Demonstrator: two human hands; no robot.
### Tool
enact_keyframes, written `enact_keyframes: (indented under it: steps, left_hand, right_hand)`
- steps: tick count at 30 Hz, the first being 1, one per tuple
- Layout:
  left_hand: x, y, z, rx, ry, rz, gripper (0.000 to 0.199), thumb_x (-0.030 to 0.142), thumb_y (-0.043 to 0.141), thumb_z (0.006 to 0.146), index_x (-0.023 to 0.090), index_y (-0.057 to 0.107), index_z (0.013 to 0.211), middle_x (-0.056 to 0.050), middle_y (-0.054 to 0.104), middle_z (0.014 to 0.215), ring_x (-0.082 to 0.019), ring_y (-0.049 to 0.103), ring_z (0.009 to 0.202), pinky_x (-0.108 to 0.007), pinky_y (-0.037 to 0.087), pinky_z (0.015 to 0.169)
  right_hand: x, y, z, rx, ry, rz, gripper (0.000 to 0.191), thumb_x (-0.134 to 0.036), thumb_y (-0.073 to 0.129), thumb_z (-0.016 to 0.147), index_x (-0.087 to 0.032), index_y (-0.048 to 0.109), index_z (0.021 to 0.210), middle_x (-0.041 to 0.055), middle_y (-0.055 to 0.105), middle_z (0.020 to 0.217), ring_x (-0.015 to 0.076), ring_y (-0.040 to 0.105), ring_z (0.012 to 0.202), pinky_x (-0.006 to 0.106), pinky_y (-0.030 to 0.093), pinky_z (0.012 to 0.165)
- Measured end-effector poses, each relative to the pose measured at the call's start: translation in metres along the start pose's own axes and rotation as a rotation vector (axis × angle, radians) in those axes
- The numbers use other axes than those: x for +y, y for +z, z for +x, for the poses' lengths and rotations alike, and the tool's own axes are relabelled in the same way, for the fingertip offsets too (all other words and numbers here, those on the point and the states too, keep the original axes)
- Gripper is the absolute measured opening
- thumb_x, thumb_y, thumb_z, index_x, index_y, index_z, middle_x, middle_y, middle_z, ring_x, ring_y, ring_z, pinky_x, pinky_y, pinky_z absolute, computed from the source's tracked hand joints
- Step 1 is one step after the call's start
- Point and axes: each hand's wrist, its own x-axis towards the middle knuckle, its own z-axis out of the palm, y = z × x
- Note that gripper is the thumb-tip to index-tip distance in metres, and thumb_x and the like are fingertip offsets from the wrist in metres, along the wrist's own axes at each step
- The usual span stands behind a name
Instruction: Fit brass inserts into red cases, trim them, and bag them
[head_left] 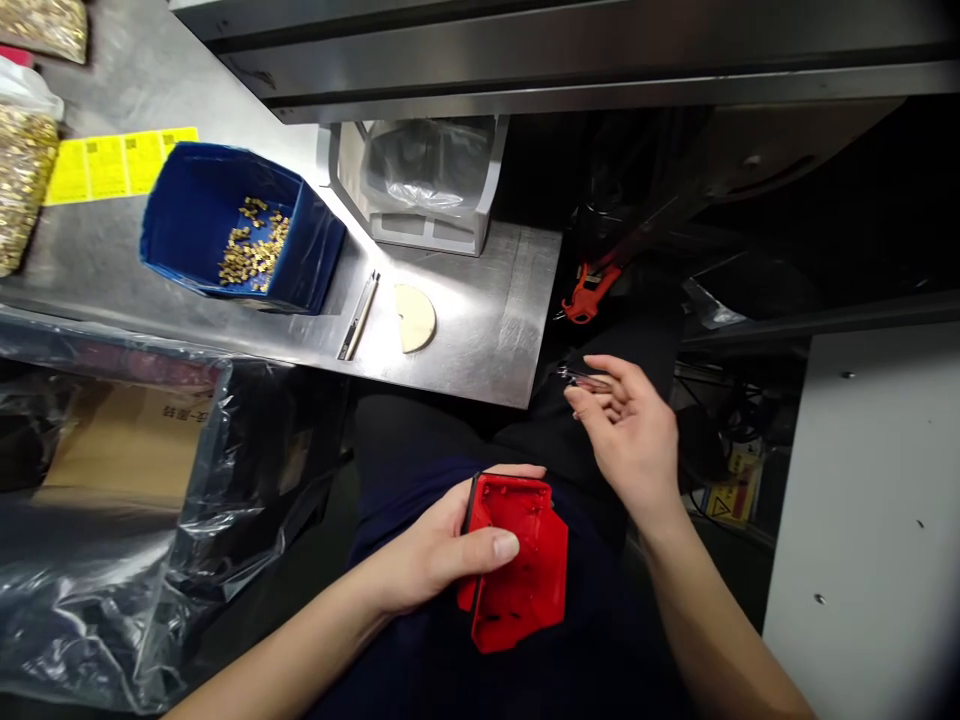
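Note:
My left hand [450, 550] grips a red plastic housing [529, 570] over my lap, its thumb inside the hollow part and its fingers behind it. To the right and a little higher, my right hand [626, 420] is closed around some small, thin items [581, 378] that look metallic; their exact kind is too small to tell. A gap separates this hand from the red housing. Small brass-coloured parts [255, 255] lie in a blue bin [191, 215] on the metal table at the upper left.
On the metal table [495, 340] are a pale half-round piece [415, 318], a pen-like tool [360, 315] and yellow labels [112, 165]. A grey bin [427, 235] holds clear plastic. An orange-handled tool [589, 295] hangs beyond the table edge. A plastic-lined box [195, 480] stands lower left.

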Motion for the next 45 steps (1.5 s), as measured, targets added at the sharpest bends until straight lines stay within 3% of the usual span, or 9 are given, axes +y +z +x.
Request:
enact_keyframes:
  steps: [7, 10, 15, 20, 28, 34, 39, 42, 45]
  left_hand:
    - [-0.004, -0.005, -0.001, 0.006, 0.061, -0.063, 0.082, 0.046, 0.085, 0.080, 0.022, 0.048, 0.149, -0.014, 0.066, 0.129, -0.030, 0.064, 0.114, -0.042, 0.049, 0.097]
    - [-0.006, -0.005, 0.000, 0.036, 0.164, -0.056, 0.095, 0.039, 0.092, 0.073, 0.027, 0.042, 0.153, -0.013, 0.063, 0.133, -0.030, 0.064, 0.116, -0.043, 0.048, 0.101]
    - [-0.007, 0.001, -0.002, 0.096, 0.230, -0.009, 0.113, 0.037, 0.097, 0.067, 0.035, 0.030, 0.159, -0.010, 0.061, 0.138, -0.032, 0.060, 0.127, -0.046, 0.043, 0.112]
    - [-0.009, 0.003, -0.004, 0.107, 0.246, 0.079, 0.114, 0.038, 0.098, 0.064, 0.037, 0.033, 0.157, -0.009, 0.061, 0.136, -0.031, 0.064, 0.120, -0.040, 0.051, 0.102]
    - [-0.011, 0.001, -0.002, 0.089, 0.258, 0.108, 0.115, 0.026, 0.099, 0.065, 0.037, 0.031, 0.157, -0.009, 0.061, 0.139, -0.029, 0.064, 0.122, -0.039, 0.051, 0.105]
    - [-0.013, 0.001, -0.001, 0.102, 0.268, 0.125, 0.112, 0.027, 0.098, 0.066, 0.036, 0.032, 0.156, -0.006, 0.064, 0.128, -0.027, 0.064, 0.120, -0.035, 0.051, 0.101]
    - [-0.014, 0.002, 0.000, 0.141, 0.253, 0.047, 0.107, 0.040, 0.098, 0.066, 0.035, 0.036, 0.153, -0.005, 0.064, 0.125, -0.022, 0.066, 0.107, -0.032, 0.052, 0.094]
    - [-0.013, 0.001, -0.001, 0.169, 0.250, 0.076, 0.106, 0.042, 0.098, 0.065, 0.032, 0.038, 0.152, -0.006, 0.064, 0.127, -0.024, 0.063, 0.113, -0.033, 0.049, 0.100]
    - [-0.013, -0.001, -0.003, 0.191, 0.244, 0.120, 0.105, 0.043, 0.097, 0.066, 0.030, 0.038, 0.152, -0.007, 0.063, 0.127, -0.026, 0.061, 0.116, -0.035, 0.048, 0.101]
  right_hand:
    - [-0.020, 0.012, -0.006, -0.209, -0.117, -0.065, 0.014, -0.033, 0.070, 0.094, -0.024, 0.072, 0.105, 0.0027, 0.073, 0.099, 0.0185, 0.068, 0.086, 0.032, 0.055, 0.079]
    - [-0.039, 0.000, -0.025, -0.273, -0.021, -0.027, 0.018, -0.035, 0.069, 0.095, -0.025, 0.071, 0.109, 0.0024, 0.074, 0.097, 0.0174, 0.068, 0.081, 0.028, 0.056, 0.070]
    - [-0.061, -0.011, -0.059, -0.578, 0.147, 0.071, 0.020, -0.035, 0.063, 0.099, -0.030, 0.074, 0.116, -0.0002, 0.076, 0.098, 0.0140, 0.072, 0.075, 0.022, 0.058, 0.064]
    - [-0.063, -0.003, -0.077, -0.595, 0.268, 0.133, 0.016, -0.034, 0.064, 0.098, -0.029, 0.078, 0.104, -0.0010, 0.077, 0.099, 0.0148, 0.074, 0.079, 0.023, 0.059, 0.069]
    - [-0.065, 0.003, -0.078, -0.644, 0.348, 0.240, 0.019, -0.028, 0.065, 0.097, -0.029, 0.081, 0.108, -0.0013, 0.077, 0.089, 0.0168, 0.074, 0.076, 0.025, 0.060, 0.067]
    - [-0.061, 0.007, -0.084, -0.608, 0.313, 0.229, 0.016, -0.029, 0.065, 0.097, -0.026, 0.081, 0.095, 0.0005, 0.078, 0.091, 0.0175, 0.074, 0.078, 0.025, 0.059, 0.069]
    - [-0.057, 0.008, -0.082, -0.385, 0.267, 0.207, 0.016, -0.033, 0.066, 0.098, -0.025, 0.080, 0.103, 0.0000, 0.075, 0.084, 0.0119, 0.067, 0.062, 0.022, 0.056, 0.059]
    - [-0.045, 0.007, -0.060, -0.193, 0.238, 0.129, 0.022, -0.039, 0.068, 0.097, -0.023, 0.076, 0.108, -0.0018, 0.069, 0.071, 0.0121, 0.063, 0.056, 0.023, 0.054, 0.057]
    - [-0.026, 0.016, -0.023, -0.123, 0.162, 0.060, 0.028, -0.043, 0.068, 0.095, -0.022, 0.072, 0.113, 0.0007, 0.071, 0.079, 0.0156, 0.066, 0.066, 0.026, 0.055, 0.062]
